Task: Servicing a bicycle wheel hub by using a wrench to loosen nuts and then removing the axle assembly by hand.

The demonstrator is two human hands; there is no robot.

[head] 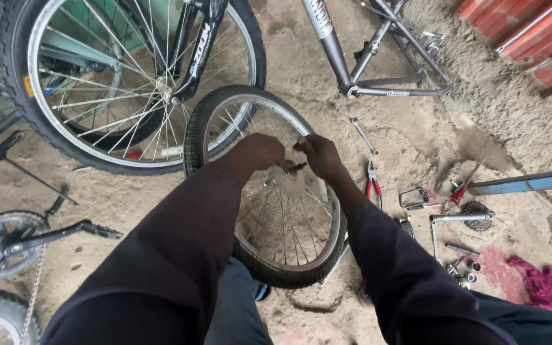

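Note:
A loose bicycle wheel with a black tyre and thin spokes stands upright on the sandy ground between my knees. Both my hands are at its hub. My left hand curls around the left end of the axle. My right hand pinches the axle end on the right side with fingertips closed on it. My dark sleeves cover the lower part of the wheel.
A larger mounted wheel stands behind, a bare bike frame at the back right. Red-handled pliers, a spanner, a sprocket cluster, small nuts and a red rag lie on the sand at right. A crank and pedal are at left.

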